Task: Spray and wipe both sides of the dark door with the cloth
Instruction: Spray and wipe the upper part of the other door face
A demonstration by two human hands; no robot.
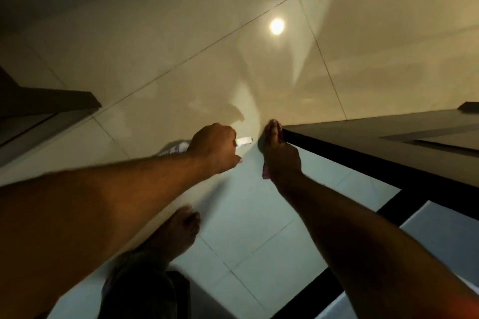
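Head view, looking down. Nearest the viewer, a bare foot (pixel 181 225) stands on the pale tiled floor (pixel 259 215), at the line where grey-lit tiles meet beige ones. Both forearms reach forward above it, apart, with open floor between them.

The left hand (pixel 215 147) is curled in a fist round a bottle (pixel 245 141); the white nozzle juts out past the knuckles towards the right hand, and part of the labelled body shows behind the wrist. The right hand (pixel 281 155) grips a pink cloth (pixel 266 169) and presses it against the near end of the door (pixel 363 137), fingers folded over the edge. The hands are near each other and not touching.

The door is the dark panel at right. Its black edge runs from the cloth towards the lower right, where it meets a dark strip (pixel 337 280) crossing the floor.

Beyond the hands lies wide bare tile with a round glare (pixel 276 26). A dark frame (pixel 39 106) bounds the far left.
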